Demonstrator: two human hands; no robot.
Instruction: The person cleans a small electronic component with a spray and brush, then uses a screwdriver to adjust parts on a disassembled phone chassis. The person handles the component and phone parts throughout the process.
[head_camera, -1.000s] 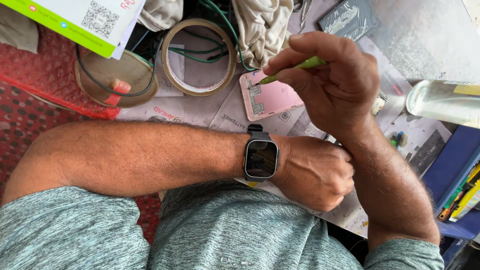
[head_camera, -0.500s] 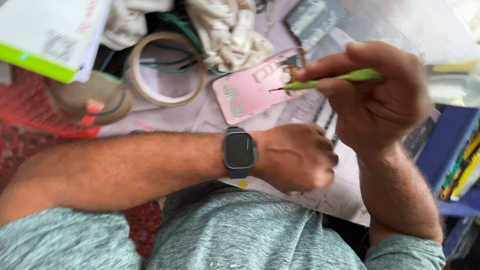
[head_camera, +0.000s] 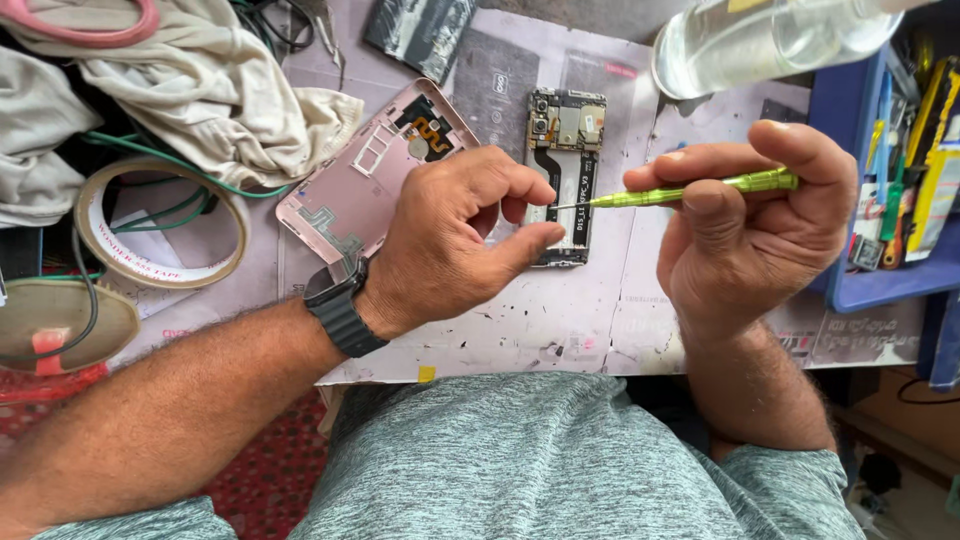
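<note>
My right hand (head_camera: 750, 240) has its fingers (head_camera: 700, 215) clamped on a slim green screwdriver (head_camera: 700, 188), held nearly level, its thin tip pointing left at the opened phone (head_camera: 562, 170). My left hand (head_camera: 455, 245) curls loosely beside that tip, thumb and forefinger apart and holding nothing I can make out; the thumb rests at the phone's lower end, steadying it on the table (head_camera: 560, 320).

I judge I'm at the screw-work stage on the bare board. The next move calls for tipping the driver more upright and seating its point squarely, with the left thumb pinning the phone.

Left of the left fingers lies the pink back cover (head_camera: 350, 190), partly under my wrist. Further left sit a tape roll (head_camera: 160, 225) and crumpled cloth (head_camera: 200, 90). Above the right fingers a clear bottle (head_camera: 770, 40) lies close; a blue tool tray (head_camera: 890, 200) crowds the right side.
</note>
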